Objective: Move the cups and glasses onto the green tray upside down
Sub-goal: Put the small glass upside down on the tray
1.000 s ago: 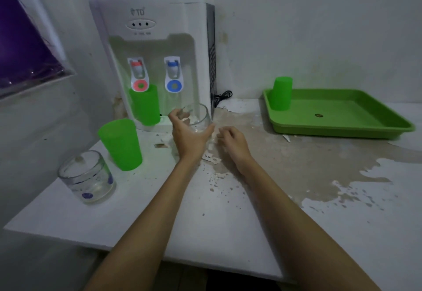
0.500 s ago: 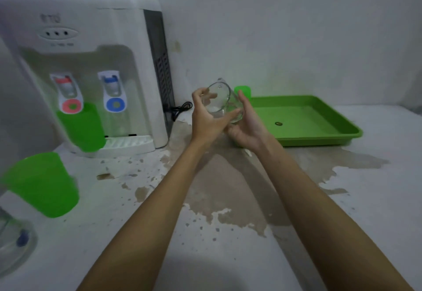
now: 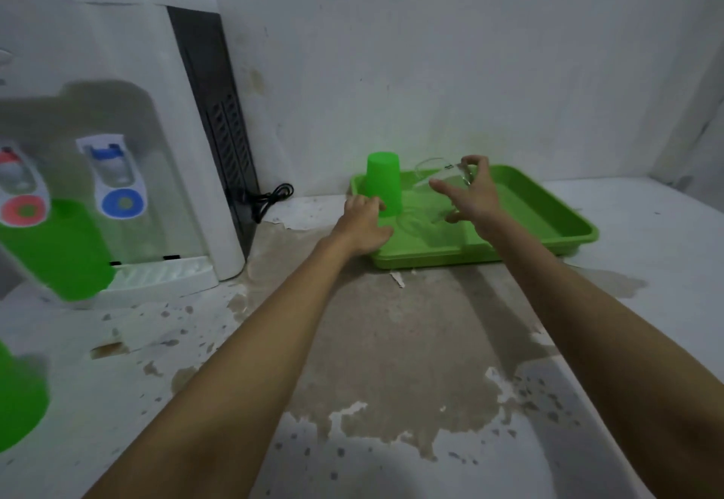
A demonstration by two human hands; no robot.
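Hovering over tray (image 3: 548,220), right hand (image 3: 476,199) seemingly pinches glass (image 3: 421,201).

Left hand (image 3: 362,220) relaxed; right hand (image 3: 472,195) curled, gripping.

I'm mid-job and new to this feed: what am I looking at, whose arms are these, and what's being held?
There is no machine: one camera worn on a person's head looks down at their bare arms. The right hand holds a clear glass over the green tray, fingers curled round it. The left hand rests at the tray's near left corner, holding nothing. An upturned green cup stands in the tray. On the counter are a water dispenser, a cup under the taps and a cup at the left edge.
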